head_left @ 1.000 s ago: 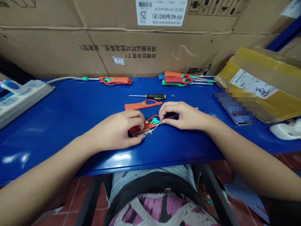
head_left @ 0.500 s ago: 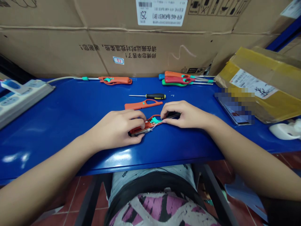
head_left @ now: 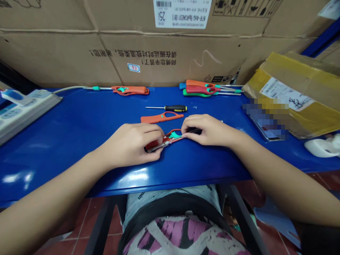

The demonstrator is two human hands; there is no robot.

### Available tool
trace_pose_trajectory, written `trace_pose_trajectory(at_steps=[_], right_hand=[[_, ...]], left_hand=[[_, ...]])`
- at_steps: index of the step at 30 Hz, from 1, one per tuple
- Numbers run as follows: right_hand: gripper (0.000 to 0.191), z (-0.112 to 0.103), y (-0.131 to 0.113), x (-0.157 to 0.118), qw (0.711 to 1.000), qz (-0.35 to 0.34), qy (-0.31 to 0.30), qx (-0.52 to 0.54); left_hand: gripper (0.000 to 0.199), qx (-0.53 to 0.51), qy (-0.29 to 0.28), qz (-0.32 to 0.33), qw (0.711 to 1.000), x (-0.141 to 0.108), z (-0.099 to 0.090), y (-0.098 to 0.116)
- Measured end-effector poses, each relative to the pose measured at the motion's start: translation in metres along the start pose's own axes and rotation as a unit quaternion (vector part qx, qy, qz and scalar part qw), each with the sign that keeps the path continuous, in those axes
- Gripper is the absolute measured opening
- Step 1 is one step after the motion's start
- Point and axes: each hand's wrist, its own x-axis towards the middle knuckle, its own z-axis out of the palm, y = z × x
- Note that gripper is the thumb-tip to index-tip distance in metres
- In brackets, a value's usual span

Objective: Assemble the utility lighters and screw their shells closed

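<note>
An opened orange gas lighter [head_left: 168,139] with a teal trigger lies between my hands, its inner parts and a thin pale wire or tube exposed. My left hand [head_left: 135,143] is closed around its rear end, which the fingers partly hide. At the front end, my right hand [head_left: 203,129] pinches with thumb and fingertips around the wire and the casing; what exactly sits in the pinch is hidden. A dark rod-like piece [head_left: 195,131] shows inside the right hand's curl. Just beyond rests the loose orange half shell [head_left: 159,117], with a black-and-yellow screwdriver [head_left: 175,108] behind it.
Several lighters [head_left: 202,89] are grouped at the back, and an orange one [head_left: 131,90] lies back left. A power strip [head_left: 32,109] is at the left. On the right are a phone [head_left: 265,122], a taped yellow box [head_left: 297,95] and a white object [head_left: 321,147].
The pale wire, bowed outward before, now lies closer along the lighter's casing. Both hands have barely shifted and keep their grip.
</note>
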Motion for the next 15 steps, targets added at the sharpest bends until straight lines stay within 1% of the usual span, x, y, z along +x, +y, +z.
trace_pose_trajectory(at_steps=[3,12,15], right_hand=[[0.007,0.0001,-0.0002,-0.0003,1.0,0.003,0.001,-0.01],[0.007,-0.0016,-0.0037,0.0002,1.0,-0.009,-0.015,-0.006],[0.006,-0.0005,-0.0028,0.0006,1.0,-0.008,-0.009,0.001]], left_hand=[[0.012,-0.004,0.005,-0.024,1.0,0.0005,-0.0004,0.0005],[0.022,-0.011,0.062,-0.049,0.997,-0.0014,0.0014,-0.0033],[0.021,-0.017,0.055,-0.049,0.997,-0.0022,0.0006,-0.0034]])
